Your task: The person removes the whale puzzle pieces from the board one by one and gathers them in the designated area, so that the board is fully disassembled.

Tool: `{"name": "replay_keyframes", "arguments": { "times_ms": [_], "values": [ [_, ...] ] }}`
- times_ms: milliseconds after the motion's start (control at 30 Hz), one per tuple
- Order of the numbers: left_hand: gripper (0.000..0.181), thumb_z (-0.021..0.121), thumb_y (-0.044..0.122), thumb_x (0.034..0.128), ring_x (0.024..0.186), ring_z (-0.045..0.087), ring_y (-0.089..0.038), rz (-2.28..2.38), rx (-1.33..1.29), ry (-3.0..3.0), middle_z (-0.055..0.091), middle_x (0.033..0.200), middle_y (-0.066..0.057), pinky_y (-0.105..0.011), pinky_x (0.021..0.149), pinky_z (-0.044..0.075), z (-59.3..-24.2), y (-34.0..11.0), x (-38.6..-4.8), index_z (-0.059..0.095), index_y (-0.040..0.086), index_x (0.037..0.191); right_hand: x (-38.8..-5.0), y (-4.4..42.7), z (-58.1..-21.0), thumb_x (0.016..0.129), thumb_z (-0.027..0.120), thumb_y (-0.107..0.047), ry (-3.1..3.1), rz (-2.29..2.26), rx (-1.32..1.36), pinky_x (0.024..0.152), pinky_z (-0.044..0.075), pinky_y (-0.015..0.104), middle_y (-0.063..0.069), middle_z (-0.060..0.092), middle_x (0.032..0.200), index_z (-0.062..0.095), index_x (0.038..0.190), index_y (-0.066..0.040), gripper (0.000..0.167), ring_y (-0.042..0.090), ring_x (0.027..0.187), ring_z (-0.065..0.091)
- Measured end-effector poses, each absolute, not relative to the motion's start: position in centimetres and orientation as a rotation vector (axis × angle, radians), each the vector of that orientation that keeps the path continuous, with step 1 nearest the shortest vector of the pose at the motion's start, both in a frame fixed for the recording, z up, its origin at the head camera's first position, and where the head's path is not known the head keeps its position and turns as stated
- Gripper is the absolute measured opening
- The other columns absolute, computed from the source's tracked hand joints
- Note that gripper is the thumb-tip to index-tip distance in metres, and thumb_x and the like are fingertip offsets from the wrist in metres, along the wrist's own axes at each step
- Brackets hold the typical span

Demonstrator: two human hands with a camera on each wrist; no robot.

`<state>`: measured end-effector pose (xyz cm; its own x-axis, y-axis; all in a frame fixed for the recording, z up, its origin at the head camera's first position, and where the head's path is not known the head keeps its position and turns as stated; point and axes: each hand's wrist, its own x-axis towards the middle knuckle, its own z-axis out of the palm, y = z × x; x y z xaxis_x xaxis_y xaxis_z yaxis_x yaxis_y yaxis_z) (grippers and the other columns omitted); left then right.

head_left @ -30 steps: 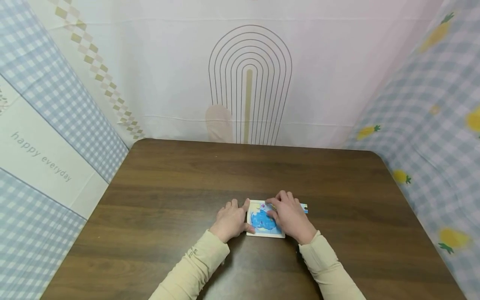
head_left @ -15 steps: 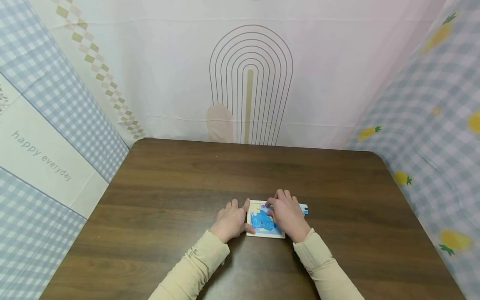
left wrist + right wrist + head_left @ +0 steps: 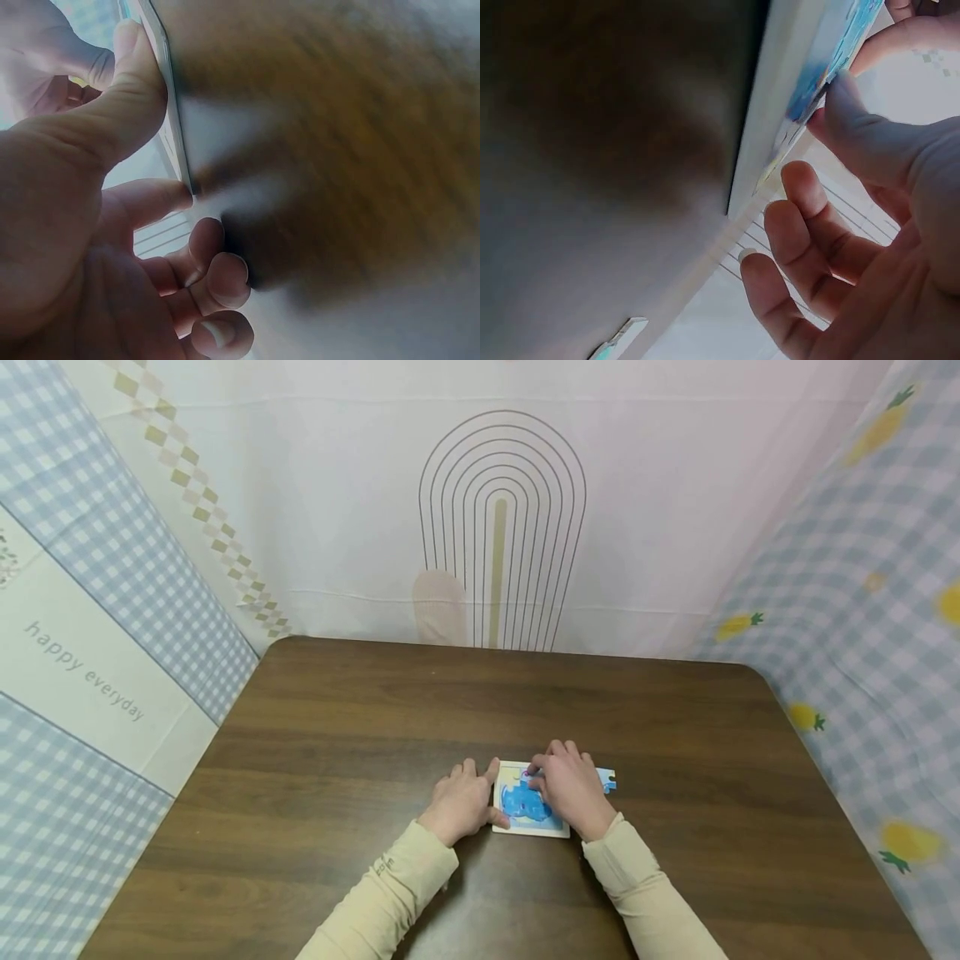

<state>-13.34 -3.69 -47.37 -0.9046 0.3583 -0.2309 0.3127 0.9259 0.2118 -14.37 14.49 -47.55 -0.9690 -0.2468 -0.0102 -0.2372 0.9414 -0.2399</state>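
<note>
A small framed jigsaw puzzle [image 3: 525, 806] with a blue animal picture lies on the table in the head view. My left hand [image 3: 461, 802] holds its left side, with the thumb on the front edge and the index finger at the far left corner. The left wrist view shows that thumb [image 3: 135, 90] against the frame's pale rim [image 3: 174, 127]. My right hand [image 3: 573, 789] is over the right part of the puzzle. Its thumb [image 3: 847, 105] and index finger pinch at a puzzle piece, mostly hidden by the fingertips; the other fingers [image 3: 787, 225] are loosely bent.
A loose light-blue puzzle piece [image 3: 609, 779] lies on the table just right of the right hand. The brown wooden table [image 3: 360, 710] extends all around the puzzle. Patterned cloths [image 3: 337, 510] hang behind it and at both sides.
My right hand has shifted slightly left over the puzzle, its forearm moving left too. The left hand and the puzzle frame have stayed in place.
</note>
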Motion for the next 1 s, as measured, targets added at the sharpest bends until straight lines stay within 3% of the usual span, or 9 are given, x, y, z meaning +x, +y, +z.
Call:
{"name": "replay_keyframes", "arguments": {
  "times_ms": [267, 1000],
  "values": [
    [0.099, 0.073, 0.062, 0.0708, 0.094, 0.05, -0.028, 0.262, 0.487, 2.807, 0.052, 0.113, -0.019, -0.042, 0.075, 0.046, -47.46, -3.61, -13.4, 0.038, 0.017, 0.151, -14.95, 14.4, -47.52, 0.08, 0.08, -0.026, 3.058, -0.416, -0.34, 0.074, 0.043, 0.043, 0.002, 0.057, 0.086, 0.076, 0.087, -0.021, 0.009, 0.023, 0.083, 0.045],
    [0.099, 0.073, 0.062, 0.0708, 0.093, 0.049, -0.027, 0.243, 0.469, 2.798, 0.052, 0.114, -0.018, -0.042, 0.075, 0.046, -47.41, -3.44, -13.39, 0.037, 0.018, 0.152, -14.99, 14.3, -47.68, 0.081, 0.08, -0.019, 2.974, -0.581, -0.232, 0.086, 0.042, 0.045, 0.004, 0.053, 0.094, 0.068, 0.093, -0.015, 0.017, 0.026, 0.09, 0.044]
  ]
}}
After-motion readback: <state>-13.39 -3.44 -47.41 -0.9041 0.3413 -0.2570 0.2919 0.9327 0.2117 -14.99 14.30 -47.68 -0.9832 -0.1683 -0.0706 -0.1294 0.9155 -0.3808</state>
